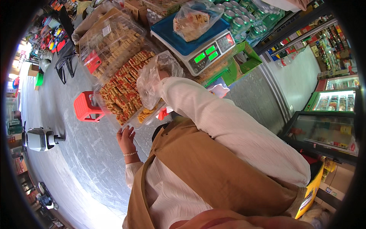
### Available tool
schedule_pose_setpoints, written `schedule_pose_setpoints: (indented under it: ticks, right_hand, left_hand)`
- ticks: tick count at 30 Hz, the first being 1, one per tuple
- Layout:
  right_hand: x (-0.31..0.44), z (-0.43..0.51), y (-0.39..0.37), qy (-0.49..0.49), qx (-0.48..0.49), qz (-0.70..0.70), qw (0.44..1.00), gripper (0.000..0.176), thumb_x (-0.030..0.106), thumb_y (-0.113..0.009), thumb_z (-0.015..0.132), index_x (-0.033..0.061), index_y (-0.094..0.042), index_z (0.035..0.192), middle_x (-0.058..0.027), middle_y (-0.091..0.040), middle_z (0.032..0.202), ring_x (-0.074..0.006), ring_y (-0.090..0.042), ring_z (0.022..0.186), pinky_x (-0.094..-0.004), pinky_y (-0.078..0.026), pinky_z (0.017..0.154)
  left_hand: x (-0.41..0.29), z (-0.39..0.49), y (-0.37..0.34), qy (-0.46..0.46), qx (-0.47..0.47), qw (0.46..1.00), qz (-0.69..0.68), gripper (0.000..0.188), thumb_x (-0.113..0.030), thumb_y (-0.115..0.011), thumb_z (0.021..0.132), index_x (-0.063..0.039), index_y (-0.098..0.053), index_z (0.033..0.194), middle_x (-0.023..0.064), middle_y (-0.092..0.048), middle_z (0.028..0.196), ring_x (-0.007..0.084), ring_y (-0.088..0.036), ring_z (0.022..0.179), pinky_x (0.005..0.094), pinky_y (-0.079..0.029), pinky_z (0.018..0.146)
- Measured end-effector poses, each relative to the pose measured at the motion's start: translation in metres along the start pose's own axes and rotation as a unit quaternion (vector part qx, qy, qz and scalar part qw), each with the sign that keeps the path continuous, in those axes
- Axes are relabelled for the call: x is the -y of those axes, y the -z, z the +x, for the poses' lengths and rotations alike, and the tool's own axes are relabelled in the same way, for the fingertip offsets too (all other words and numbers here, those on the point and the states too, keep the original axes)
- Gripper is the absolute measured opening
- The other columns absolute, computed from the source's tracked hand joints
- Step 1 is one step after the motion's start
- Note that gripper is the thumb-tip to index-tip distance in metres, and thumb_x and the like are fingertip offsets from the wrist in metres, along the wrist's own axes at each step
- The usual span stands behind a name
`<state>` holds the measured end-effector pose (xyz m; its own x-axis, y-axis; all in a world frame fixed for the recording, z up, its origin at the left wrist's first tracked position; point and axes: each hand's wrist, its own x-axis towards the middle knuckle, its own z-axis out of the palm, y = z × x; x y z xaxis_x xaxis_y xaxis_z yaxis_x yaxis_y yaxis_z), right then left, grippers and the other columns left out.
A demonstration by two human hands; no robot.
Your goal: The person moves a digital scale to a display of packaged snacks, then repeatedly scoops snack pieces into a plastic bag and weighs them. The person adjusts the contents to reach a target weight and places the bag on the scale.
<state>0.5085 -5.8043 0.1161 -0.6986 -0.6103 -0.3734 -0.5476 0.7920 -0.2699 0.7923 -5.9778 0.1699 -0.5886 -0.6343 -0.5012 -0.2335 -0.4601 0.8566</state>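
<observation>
My left hand (pixel 125 139), with a beaded bracelet at the wrist, is raised with its fingers apart and curled slightly at the near corner of a clear plastic tray (pixel 108 115). Rows of sliced snack pieces with red topping (pixel 125 83) fill this tray. Over its right side reaches my right hand (pixel 163 75), largely hidden by a crumpled clear plastic bag (pixel 148 83); its fingers and any hold are unclear. Beyond it stands a digital scale (pixel 200 58) with lit green displays, and on its blue pan lies a clear bag of snack pieces (pixel 191 23).
A lidded clear tray of pale snacks (pixel 114 40) adjoins the open tray at the upper left. Shrink-wrapped green cans (pixel 238 21) and a green carton (pixel 247 60) are near the scale. A red plastic stool (pixel 85 106) stands on the grey floor at left; glass-fronted coolers (pixel 323 131) are at right.
</observation>
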Motion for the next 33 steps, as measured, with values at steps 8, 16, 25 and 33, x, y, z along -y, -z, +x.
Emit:
schedule_pose_setpoints:
  ticks: [8,16,25,33]
  right_hand:
    - [-0.014,0.004,0.002,0.015,0.010,0.005,1.000,0.030,0.022,-0.055,0.086,0.0035,-0.066,0.107,-0.0204,-0.064,0.108,-0.0350,-0.061,0.102,-0.0442,-0.050,0.084]
    - [-0.016,0.007,-0.001,0.026,-0.022,0.037,0.999,0.027,0.019,-0.055,0.085,0.0033,-0.068,0.104,-0.0202,-0.065,0.104,-0.0342,-0.063,0.099,-0.0433,-0.050,0.086]
    - [-0.008,-0.054,0.077,0.126,-0.229,0.020,0.965,0.025,0.020,-0.058,0.083,0.0047,-0.064,0.102,-0.0190,-0.067,0.093,-0.0330,-0.065,0.090,-0.0406,-0.053,0.075]
    - [-0.042,-0.109,0.161,0.216,-0.160,0.640,0.720,0.029,0.014,-0.061,0.080,0.0009,-0.060,0.106,-0.0209,-0.064,0.101,-0.0351,-0.063,0.096,-0.0417,-0.055,0.078]
  left_hand:
    - [0.001,0.001,0.001,-0.004,-0.001,1.000,-0.007,0.049,-0.011,-0.064,0.085,0.000,-0.036,0.124,0.0156,-0.061,0.109,0.0262,-0.065,0.090,0.0309,-0.054,0.068]
    - [-0.004,-0.007,0.023,0.014,-0.005,1.000,0.021,0.049,-0.012,-0.063,0.086,-0.001,-0.040,0.128,0.0132,-0.062,0.109,0.0236,-0.065,0.089,0.0312,-0.053,0.069]
    - [-0.061,-0.015,0.033,-0.162,-0.089,0.976,0.116,0.024,-0.011,-0.064,0.086,-0.005,-0.060,0.108,0.0032,-0.063,0.099,0.0140,-0.061,0.088,0.0273,-0.049,0.071]
    - [-0.117,0.001,-0.081,-0.351,0.047,0.925,0.137,0.017,-0.005,-0.064,0.084,0.000,-0.063,0.101,0.0016,-0.064,0.090,0.0095,-0.059,0.080,0.0233,-0.048,0.070]
